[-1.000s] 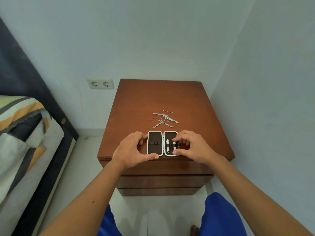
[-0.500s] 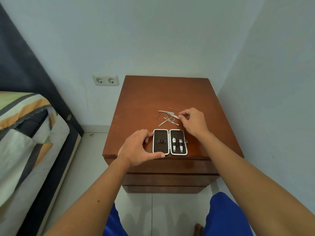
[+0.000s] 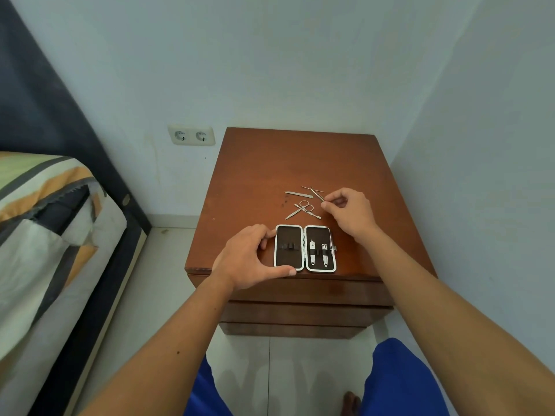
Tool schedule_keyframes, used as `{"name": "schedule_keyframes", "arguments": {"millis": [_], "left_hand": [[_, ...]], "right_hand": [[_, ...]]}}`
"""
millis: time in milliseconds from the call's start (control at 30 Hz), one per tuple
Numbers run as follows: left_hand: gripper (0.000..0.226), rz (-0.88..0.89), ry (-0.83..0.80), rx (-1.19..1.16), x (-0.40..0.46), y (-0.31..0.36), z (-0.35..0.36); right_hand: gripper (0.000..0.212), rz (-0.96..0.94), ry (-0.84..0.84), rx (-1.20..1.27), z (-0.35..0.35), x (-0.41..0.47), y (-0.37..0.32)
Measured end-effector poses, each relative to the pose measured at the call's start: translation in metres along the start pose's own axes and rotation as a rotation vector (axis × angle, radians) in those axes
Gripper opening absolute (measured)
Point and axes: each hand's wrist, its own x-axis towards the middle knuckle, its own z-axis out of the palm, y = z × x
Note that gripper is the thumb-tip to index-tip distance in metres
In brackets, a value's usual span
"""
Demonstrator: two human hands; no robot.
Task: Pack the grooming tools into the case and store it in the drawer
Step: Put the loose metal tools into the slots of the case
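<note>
A small open grooming case lies at the front edge of the wooden nightstand. Two clippers sit under the straps of its right half; the left half holds only straps. My left hand grips the case's left half, thumb on its front edge. Behind the case lie small scissors, a nail file and thin metal picks. My right hand pinches one slim metal tool by its end, its tip raised slightly off the wood.
Closed drawer fronts show below the nightstand top. A bed with a striped cover stands at the left. A double wall socket is on the back wall. A wall runs close on the right. My blue shorts and a foot show below.
My right hand left the case's right half, reached back to the loose tools and pinched one slim tool. The left hand has kept its hold on the case.
</note>
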Motion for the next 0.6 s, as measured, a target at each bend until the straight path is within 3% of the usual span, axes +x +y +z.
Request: {"name": "schedule_keyframes", "arguments": {"millis": [200, 367, 467, 600], "left_hand": [[0.075, -0.005, -0.012, 0.008, 0.000, 0.001, 0.000], [0.076, -0.014, -0.013, 0.015, 0.000, 0.002, -0.001], [0.076, -0.014, -0.012, 0.013, -0.001, 0.002, -0.001], [0.077, -0.017, -0.017, 0.015, 0.000, 0.001, 0.000]], "right_hand": [[0.069, -0.042, -0.289, 0.259, -0.004, -0.010, -0.007], [0.055, -0.058, -0.368, 0.407, -0.008, -0.018, -0.027], [0.069, -0.057, -0.352, 0.429, -0.009, -0.019, -0.029], [0.062, -0.072, -0.346, 0.441, -0.008, -0.021, -0.029]]}}
